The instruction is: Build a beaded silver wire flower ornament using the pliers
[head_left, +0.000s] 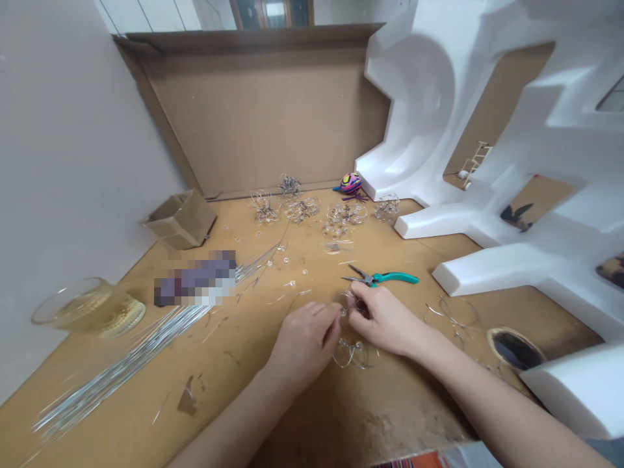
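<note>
My left hand (306, 335) and my right hand (385, 318) meet fingertip to fingertip over the table. Both are closed in a pinch on a thin looped wire (345, 299), which shows between them with a small clear bead or ring on it; much of it is behind the fingers. Just below the hands lies a bent wire piece with clear beads (355, 354). Long-nose pliers with teal handles (396, 277) rest just beyond my right hand, jaws slightly apart. Loose curled wire (453, 315) lies right of my right wrist.
A bundle of straight wires (131, 361) runs along the left, near a glass of yellowish liquid (104, 305) and a small cardboard box (181, 221). Coiled wire pieces (302, 208) sit at the back by a colourful ball-shaped object (350, 183). White moulded foam (492, 263) borders the right.
</note>
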The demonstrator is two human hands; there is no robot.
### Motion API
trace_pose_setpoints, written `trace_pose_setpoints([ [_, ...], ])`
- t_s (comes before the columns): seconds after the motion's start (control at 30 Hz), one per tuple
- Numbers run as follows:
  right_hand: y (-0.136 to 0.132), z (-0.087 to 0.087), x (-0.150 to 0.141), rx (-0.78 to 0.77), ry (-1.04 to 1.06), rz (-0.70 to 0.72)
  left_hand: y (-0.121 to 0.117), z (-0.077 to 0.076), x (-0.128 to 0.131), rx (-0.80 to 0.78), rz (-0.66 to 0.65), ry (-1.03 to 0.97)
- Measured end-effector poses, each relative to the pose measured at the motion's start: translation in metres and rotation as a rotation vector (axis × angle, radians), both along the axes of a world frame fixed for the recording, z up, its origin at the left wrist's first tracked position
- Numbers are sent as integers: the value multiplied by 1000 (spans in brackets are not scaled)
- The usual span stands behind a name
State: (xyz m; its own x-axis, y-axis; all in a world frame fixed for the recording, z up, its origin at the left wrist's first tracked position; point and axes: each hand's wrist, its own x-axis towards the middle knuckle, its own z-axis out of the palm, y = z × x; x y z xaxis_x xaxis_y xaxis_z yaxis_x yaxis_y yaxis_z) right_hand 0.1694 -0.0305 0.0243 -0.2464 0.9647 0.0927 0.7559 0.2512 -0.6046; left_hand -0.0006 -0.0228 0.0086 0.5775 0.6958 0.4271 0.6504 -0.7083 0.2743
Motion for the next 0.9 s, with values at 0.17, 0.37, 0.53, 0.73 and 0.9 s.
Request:
trace_pose_setpoints([
  [0.17, 0, 0, -2, 22, 17, -7, -2, 0, 0, 55, 5, 88],
  [0.37, 5, -5, 4, -31, 146, 41, 1, 1, -3, -70, -40, 4],
  [0.53, 11, -8, 8, -222, 407, 102, 6, 1, -5, -258, -49, -233],
  [0.73, 12, -8, 6, -420, 714, 123, 8, 2, -1, -471, -19, -553],
  [0.9, 11, -6, 5, -416, 734, 156, 10, 2, 2, -857, -29, -810],
])
